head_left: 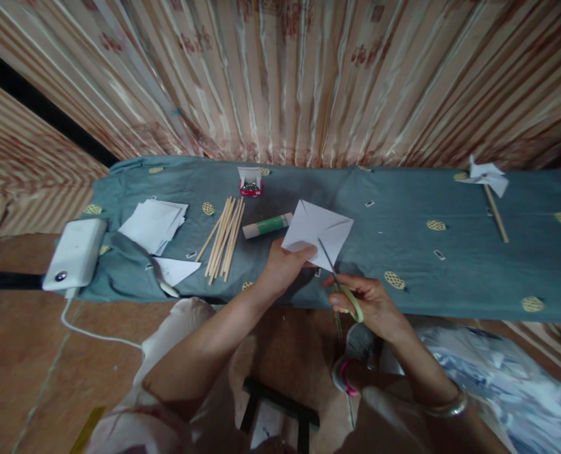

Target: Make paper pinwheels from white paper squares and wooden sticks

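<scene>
My left hand (284, 265) pinches the near corner of a white square paper (315, 230) that shows diagonal creases, holding it just above the blue cloth on the table (403, 195). My right hand (368, 302) grips scissors with pale green handles (349, 296). Their blades reach into the paper's near edge, along a crease. Both hands work at the front edge of the table, near its middle.
A glue stick (267, 225), a bundle of wooden sticks (224, 236), a stack of white paper squares (153, 225) and a small red box of pins (250, 184) lie left of the paper. A finished paper pinwheel (489, 183) lies far right. A white device (75, 253) sits at the table's left end.
</scene>
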Tool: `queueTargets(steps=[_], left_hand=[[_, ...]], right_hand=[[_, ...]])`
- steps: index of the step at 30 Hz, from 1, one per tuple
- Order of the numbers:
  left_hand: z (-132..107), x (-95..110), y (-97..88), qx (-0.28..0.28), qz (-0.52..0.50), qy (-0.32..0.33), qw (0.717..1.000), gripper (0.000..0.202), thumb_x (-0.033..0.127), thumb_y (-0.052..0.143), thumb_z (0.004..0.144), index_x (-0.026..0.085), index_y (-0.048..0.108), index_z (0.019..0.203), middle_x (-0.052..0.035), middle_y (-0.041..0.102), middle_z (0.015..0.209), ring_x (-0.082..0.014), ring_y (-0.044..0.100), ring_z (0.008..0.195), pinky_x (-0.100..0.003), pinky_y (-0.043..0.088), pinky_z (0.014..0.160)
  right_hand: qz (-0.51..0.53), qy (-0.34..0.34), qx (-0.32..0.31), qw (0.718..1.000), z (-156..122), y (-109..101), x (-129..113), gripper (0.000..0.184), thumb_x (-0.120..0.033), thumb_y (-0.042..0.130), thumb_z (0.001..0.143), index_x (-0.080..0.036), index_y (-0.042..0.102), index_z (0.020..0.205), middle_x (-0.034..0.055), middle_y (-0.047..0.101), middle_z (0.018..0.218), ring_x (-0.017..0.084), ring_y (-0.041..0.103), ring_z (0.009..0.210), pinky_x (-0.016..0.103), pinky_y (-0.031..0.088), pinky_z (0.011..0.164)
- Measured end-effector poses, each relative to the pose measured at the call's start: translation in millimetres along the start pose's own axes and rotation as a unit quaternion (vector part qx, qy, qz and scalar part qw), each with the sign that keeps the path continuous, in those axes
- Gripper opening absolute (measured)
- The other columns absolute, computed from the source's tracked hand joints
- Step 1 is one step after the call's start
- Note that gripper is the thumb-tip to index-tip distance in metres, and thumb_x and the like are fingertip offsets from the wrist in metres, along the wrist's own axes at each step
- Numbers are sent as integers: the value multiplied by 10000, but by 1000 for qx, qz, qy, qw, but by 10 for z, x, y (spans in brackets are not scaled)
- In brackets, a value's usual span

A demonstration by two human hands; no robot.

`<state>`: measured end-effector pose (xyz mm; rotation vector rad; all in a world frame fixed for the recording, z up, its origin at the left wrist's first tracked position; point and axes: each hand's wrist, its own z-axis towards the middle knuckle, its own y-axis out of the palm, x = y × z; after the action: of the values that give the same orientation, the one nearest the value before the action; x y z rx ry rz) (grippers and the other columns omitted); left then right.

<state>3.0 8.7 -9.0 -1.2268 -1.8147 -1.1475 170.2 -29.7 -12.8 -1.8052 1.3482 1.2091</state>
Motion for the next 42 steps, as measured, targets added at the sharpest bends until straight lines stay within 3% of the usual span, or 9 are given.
queueTargets(steps=[10,27,34,38,42], left_hand=[[-6,12,11,-6,-7,3,1000,195,189,716,571,136,670,754,-31,709,746,-177,657,686,-298,552,637],[-9,21,13,3,-10,3,1000,196,188,716,562,139,673,746,-32,707,730,-180,657,668,-294,541,630],[28,52,-28,6,-32,25,999,240,212,736,551,136,667,768,-29,710,742,-176,655,676,-304,547,659],[52,111,-82,10,-46,45,998,274,217,745,520,146,657,770,-14,699,725,-155,638,651,-265,527,612],[69,127,-160,28,-31,56,998,302,231,754,502,148,655,775,-18,702,726,-161,639,656,-264,517,602]], right_hand=[[0,11,11,1000,4,2,7,406,-448,850,529,-183,681,785,-63,530,531,81,473,476,224,422,466],[-15,-3,9,1000,-21,6,17,485,-545,835,528,-178,721,824,-48,568,513,94,516,476,226,424,455],[-29,16,-7,999,-66,-41,90,456,-476,848,546,-156,712,841,-51,550,530,76,472,476,208,374,448],[-71,9,-17,997,-103,-83,160,456,-480,829,582,-160,708,883,-43,575,556,85,475,475,214,371,443],[-205,-31,17,978,-149,-196,193,420,-493,768,664,-181,702,938,-37,594,569,100,481,457,228,359,434]])
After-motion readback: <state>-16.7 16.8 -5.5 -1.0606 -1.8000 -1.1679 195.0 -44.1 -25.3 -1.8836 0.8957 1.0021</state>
